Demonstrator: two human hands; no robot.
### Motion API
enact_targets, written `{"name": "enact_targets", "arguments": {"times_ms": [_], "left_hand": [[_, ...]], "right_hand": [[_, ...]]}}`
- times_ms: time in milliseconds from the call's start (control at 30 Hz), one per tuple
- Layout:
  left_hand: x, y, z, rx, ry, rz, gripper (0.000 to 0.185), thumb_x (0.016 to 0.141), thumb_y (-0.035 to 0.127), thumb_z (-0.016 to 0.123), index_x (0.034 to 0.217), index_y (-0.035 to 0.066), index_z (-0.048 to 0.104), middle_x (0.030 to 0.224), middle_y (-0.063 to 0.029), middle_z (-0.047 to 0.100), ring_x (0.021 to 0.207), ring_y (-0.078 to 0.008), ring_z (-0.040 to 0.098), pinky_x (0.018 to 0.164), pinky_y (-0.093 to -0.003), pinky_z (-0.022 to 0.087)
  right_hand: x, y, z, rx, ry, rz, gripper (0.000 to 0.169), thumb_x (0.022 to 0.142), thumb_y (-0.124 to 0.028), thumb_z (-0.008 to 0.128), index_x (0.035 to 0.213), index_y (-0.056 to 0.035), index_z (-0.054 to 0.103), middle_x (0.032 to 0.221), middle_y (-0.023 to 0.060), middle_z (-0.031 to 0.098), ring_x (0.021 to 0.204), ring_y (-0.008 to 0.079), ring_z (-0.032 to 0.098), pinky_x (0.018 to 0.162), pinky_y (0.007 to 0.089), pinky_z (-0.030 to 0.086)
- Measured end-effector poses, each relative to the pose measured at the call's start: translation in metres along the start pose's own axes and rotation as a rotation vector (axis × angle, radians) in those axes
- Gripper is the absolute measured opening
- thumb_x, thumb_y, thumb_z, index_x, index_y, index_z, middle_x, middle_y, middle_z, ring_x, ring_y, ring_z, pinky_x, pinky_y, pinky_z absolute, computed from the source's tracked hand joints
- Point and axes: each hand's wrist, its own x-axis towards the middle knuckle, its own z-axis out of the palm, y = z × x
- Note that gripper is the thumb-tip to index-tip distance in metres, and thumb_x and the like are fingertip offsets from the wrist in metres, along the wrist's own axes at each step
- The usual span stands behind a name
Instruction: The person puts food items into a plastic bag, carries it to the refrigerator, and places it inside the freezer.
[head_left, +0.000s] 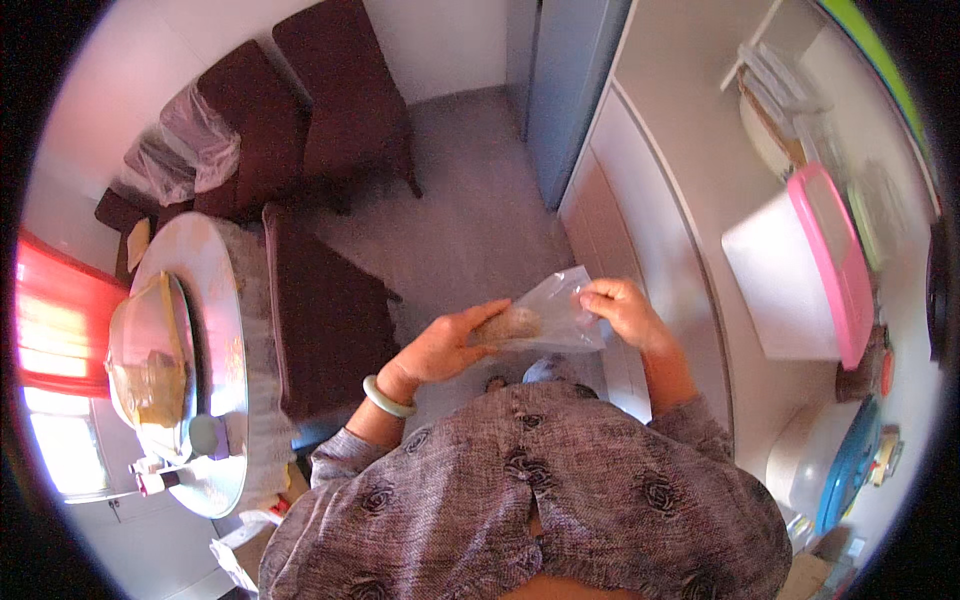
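Note:
A clear plastic bag (559, 319) hangs between my two hands in front of my body, above the floor. Inside its left end is a small light-brown mass (521, 324); what it is cannot be made out. My left hand (450, 341), with a pale bangle (388, 397) at the wrist, supports that filled end between thumb and fingers. My right hand (622, 307) pinches the bag's right edge with thumb and fingertips bent. Some of the right fingers are hidden behind the thumb and the plastic.
To the right runs a countertop (697, 187) bearing a white container with a pink lid (780, 277) and a blue-lidded container (810, 457). Dark chairs (330, 315) stand left, beside a round table (225, 360) holding a food cover (146, 352). A blue door (574, 90) is ahead.

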Motion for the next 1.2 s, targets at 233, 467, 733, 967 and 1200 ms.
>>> {"name": "enact_targets", "arguments": {"times_ms": [233,467,733,967,1200], "left_hand": [[0.123,-0.026,-0.068,0.206,0.139,0.1,0.063,0.081,0.001,0.064,0.14,0.003,0.04,0.127,-0.0203,0.057,0.115,-0.0337,0.057,0.095,-0.0383,0.047],[0.214,-0.045,-0.145,-0.615,0.25,-0.113,0.065,0.084,-0.002,0.062,0.143,-0.001,0.035,0.134,-0.0103,0.052,0.122,-0.0201,0.05,0.104,-0.0338,0.039],[0.332,-0.062,-0.246,-0.827,0.645,0.111,0.066,0.083,-0.004,0.057,0.144,-0.001,0.032,0.139,-0.0096,0.047,0.128,-0.0195,0.044,0.107,-0.0334,0.034],[0.444,-0.086,-0.347,-0.149,0.929,0.173,0.057,0.085,-0.004,0.06,0.139,0.001,0.042,0.128,-0.0165,0.059,0.116,-0.0241,0.058,0.097,-0.0334,0.046],[0.532,-0.1,-0.445,0.604,0.689,0.446,0.054,0.082,0.001,0.06,0.134,0.0,0.049,0.135,-0.0211,0.052,0.126,-0.0365,0.049,0.102,-0.0419,0.042]], "right_hand": [[0.139,-0.018,-0.063,-0.079,0.197,-0.095,0.017,0.089,-0.007,0.059,0.103,0.0005,0.064,0.086,0.0059,0.068,0.072,0.012,0.062,0.064,0.0273,0.049],[0.292,-0.084,-0.11,0.778,0.077,-0.156,0.039,0.091,-0.014,0.058,0.128,-0.0029,0.049,0.096,0.0089,0.064,0.087,0.0154,0.06,0.077,0.029,0.048],[0.425,-0.11,-0.082,0.631,0.111,-0.276,0.05,0.097,-0.021,0.056,0.14,-0.0046,0.037,0.132,0.0154,0.05,0.115,0.024,0.055,0.093,0.038,0.048],[0.545,-0.183,-0.075,0.372,0.223,-0.581,0.067,0.095,-0.015,0.058,0.148,0.0003,0.019,0.145,0.016,0.034,0.132,0.0237,0.037,0.105,0.0361,0.036],[0.665,-0.212,-0.102,0.369,0.488,-0.515,0.065,0.096,-0.029,0.057,0.144,0.001,0.025,0.135,0.015,0.043,0.123,0.0215,0.044,0.104,0.034,0.036]]}}
